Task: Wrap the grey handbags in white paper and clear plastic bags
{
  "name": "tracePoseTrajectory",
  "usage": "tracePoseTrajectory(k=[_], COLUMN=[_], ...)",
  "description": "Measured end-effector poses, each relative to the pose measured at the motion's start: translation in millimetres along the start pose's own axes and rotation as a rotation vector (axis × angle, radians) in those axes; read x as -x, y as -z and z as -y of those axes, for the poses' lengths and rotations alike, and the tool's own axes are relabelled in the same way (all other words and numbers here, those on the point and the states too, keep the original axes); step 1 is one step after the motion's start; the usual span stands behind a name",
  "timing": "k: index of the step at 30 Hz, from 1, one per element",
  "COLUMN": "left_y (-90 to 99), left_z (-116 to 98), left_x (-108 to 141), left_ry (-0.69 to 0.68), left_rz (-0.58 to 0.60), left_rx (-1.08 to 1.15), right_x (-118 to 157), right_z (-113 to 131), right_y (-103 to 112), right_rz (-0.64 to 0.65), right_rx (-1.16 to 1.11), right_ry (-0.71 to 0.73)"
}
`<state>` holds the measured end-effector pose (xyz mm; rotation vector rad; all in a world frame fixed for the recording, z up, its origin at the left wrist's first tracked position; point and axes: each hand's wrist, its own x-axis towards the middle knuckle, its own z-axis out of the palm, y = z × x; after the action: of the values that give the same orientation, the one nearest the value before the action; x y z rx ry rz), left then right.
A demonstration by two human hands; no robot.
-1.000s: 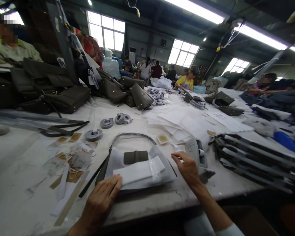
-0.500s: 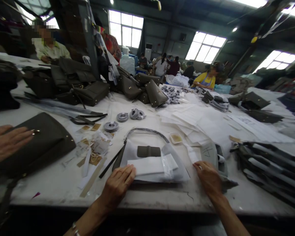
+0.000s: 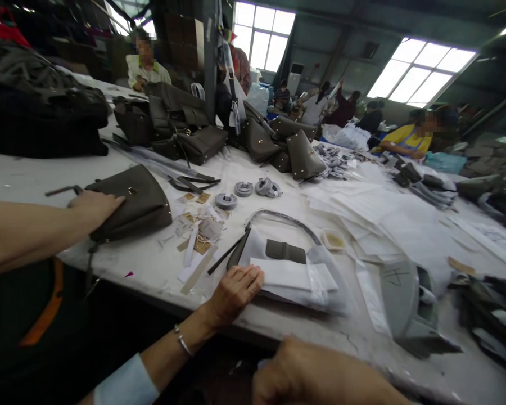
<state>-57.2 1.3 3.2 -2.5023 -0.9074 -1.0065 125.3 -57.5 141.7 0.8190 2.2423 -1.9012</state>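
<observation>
A grey-green handbag (image 3: 233, 257), wrapped in white sheet and with its handle in clear film, lies in front of me. On it are a dark flap tab (image 3: 285, 251) and a folded white paper pad (image 3: 280, 273). My left hand (image 3: 235, 293) grips the bag's lower left edge, its fingers curled over the pad's left end; the thumb is hidden. My right hand (image 3: 293, 368) is a blur below the table's front edge, apart from the bag. Its fingers are smeared, with a small bluish patch beside them that I cannot make out.
At left a co-worker's hand (image 3: 96, 207) rests on a dark handbag (image 3: 132, 197). Tags and strings (image 3: 202, 239), rolled straps (image 3: 226, 201), a small dish (image 3: 333, 240) and white sheets (image 3: 358, 211) lie about. A grey piece (image 3: 400, 298) stands right; handbags (image 3: 185, 121) are piled behind.
My right hand has left the table near the grey piece and come down towards me. My left hand stays on the bag. The view has swung left; the co-worker's hand has shifted on the dark handbag.
</observation>
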Motion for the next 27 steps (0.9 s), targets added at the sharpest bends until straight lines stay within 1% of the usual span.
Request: tracePoseTrajectory(k=[2, 4, 5, 6, 7, 8, 10, 12, 16, 20, 24, 27], left_y=[-0.6, -1.8, -2.6, -3.3, -3.9, -4.2, -3.9, -2.6, -0.9, -1.4, 0.8, 2.6], left_z=[-1, -2, -2, -2, -2, -2, -2, -2, -4, -5, -4, -3], left_x=[1, 3, 4, 4, 5, 6, 6, 6, 6, 5, 2, 1], left_ry=[0.037, 0.082, 0.093, 0.090, 0.077, 0.063, 0.051, 0.069, 0.129, 0.159, 0.119, 0.113], left_rz=[-0.006, -0.039, -0.063, -0.081, -0.086, -0.078, -0.046, -0.024, 0.000, -0.034, -0.025, -0.048], left_rx=[0.048, 0.102, 0.113, 0.111, 0.098, 0.079, 0.051, 0.039, 0.038, 0.042, 0.030, 0.039], right_x=[-21, -38, -45, -52, -57, -62, -70, -76, -87, -100, -116, -120], right_z=[6, 2, -2, -7, -13, -19, -31, -40, -52, -63, -75, -76], right_y=[32, 73, 94, 114, 130, 144, 163, 173, 183, 192, 193, 191], right_rz=[-0.019, -0.209, -0.312, -0.415, -0.491, -0.546, -0.591, -0.595, -0.605, -0.612, -0.667, -0.747], right_rx=[-0.053, -0.001, 0.078, 0.198, 0.347, 0.482, 0.678, 0.750, 0.822, 0.877, 0.938, 0.977], right_ry=[0.011, -0.008, -0.068, -0.137, -0.195, -0.251, -0.316, -0.352, -0.380, -0.373, -0.364, -0.346])
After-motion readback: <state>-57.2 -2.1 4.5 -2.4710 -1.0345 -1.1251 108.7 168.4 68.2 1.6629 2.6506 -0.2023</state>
